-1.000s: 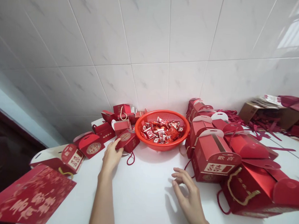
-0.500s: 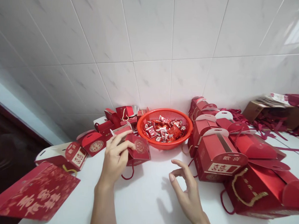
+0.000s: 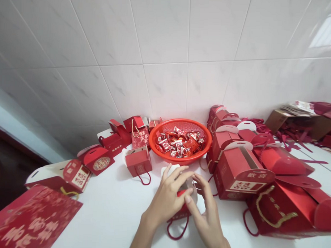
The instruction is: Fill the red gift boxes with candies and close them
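A small red gift box (image 3: 183, 212) with pale flaps standing up sits in front of me on the white table, partly hidden by my fingers. My left hand (image 3: 172, 191) is wrapped over its left side and top. From the right, my right hand (image 3: 206, 208) curls its thumb and fingers against the same box. A dark red cord handle (image 3: 177, 233) hangs at its front. Just beyond stands an orange-red plastic basket (image 3: 154, 147) full of wrapped candies (image 3: 182, 142). Left of the basket is another small red box (image 3: 138, 161) with a cord handle.
Several red boxes, including a double-happiness box (image 3: 243, 173) and a larger box with gold cord (image 3: 287, 211), crowd the right. More line the left, near a flat red bag (image 3: 34, 219). A cardboard carton (image 3: 276, 120) with ribbons stands far right, against the tiled wall (image 3: 166, 89).
My left hand has brought a small red box from the left to the middle, uncovering another box behind. My right hand has moved up against the box.
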`<state>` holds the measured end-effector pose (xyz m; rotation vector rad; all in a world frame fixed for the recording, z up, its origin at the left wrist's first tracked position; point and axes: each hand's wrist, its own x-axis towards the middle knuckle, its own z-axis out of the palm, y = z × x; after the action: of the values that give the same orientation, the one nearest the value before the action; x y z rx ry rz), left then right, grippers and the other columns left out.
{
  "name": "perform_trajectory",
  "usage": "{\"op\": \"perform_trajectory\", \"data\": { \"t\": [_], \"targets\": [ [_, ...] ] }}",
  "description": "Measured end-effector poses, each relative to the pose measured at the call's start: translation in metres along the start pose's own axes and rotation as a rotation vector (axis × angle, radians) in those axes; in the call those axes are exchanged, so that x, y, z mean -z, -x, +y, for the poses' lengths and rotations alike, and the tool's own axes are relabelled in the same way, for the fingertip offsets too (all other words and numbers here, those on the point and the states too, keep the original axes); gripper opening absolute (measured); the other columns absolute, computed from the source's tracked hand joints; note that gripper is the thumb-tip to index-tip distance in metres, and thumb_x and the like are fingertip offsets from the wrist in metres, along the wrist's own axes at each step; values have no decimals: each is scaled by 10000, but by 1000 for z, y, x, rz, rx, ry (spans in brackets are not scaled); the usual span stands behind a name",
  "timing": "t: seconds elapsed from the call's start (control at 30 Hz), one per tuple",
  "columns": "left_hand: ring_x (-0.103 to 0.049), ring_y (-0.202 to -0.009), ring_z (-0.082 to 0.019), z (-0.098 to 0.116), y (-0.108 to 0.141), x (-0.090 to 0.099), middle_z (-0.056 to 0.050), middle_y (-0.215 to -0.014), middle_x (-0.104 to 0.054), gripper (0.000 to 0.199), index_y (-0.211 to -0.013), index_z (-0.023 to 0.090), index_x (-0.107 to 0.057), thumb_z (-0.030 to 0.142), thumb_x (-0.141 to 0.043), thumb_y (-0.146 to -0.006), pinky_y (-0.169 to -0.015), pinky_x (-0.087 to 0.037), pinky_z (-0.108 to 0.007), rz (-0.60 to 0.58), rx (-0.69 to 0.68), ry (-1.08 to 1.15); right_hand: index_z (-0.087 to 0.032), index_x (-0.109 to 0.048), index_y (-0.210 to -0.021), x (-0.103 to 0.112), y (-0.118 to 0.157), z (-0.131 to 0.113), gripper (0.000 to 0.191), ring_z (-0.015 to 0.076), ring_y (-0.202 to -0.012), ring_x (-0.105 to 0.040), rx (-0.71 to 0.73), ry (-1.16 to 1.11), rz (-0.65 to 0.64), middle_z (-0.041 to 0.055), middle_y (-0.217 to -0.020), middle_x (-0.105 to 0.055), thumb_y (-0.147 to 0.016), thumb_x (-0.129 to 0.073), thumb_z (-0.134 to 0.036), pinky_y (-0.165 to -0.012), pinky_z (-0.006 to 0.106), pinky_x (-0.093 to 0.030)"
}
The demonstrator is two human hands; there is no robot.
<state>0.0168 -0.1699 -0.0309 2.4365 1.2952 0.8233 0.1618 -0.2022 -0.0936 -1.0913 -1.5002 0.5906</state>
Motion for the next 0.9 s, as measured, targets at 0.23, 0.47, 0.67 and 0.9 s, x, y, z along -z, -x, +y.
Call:
{"op": "perform_trajectory", "data": {
  "t": [0.23,0.47,0.67,0.9],
  "targets": [
    [-635,-1215,-228,-10,7,13,-80,-1309,-674,392,-1241,278,-670,95,-505,-935,-1205,-309,-596,60,17,-27,-262,-576,-1367,1,-11,6,384,173,-909,-694,80,51,18,84,-1195,-692,-996,-507,-187,-814,283,-580],
    [-708,-1050,-220,-22,19,35,-42,-1133,-764,408,-1097,258,-726,35,-437,-915,-1180,-314,-617,-79,186,-18,-234,-743,-1035,14,-21,-1,265,192,-899,-692,89,68,35,80,-966,-655,-955,-503,-154,-765,264,-564],
    [-676,-1143,-252,-26,22,30,-54,-1201,-746,391,-1122,253,-731,77,-439,-931,-1156,-356,-591,-147,264,-10,-227,-765,-998,14,-22,1,278,227,-936,-721,3,90,-4,108,-1032,-683,-932,-499,-183,-763,290,-587],
    [-637,-1213,-290,-29,24,25,-74,-1310,-680,488,-1338,309,-638,317,-722,-858,-1091,-472,-503,-96,287,124,-237,-790,-1022,17,-28,2,266,263,-1170,-683,-69,64,-30,119,-1264,-688,-974,-539,-310,-930,346,-580]
  ]
}}
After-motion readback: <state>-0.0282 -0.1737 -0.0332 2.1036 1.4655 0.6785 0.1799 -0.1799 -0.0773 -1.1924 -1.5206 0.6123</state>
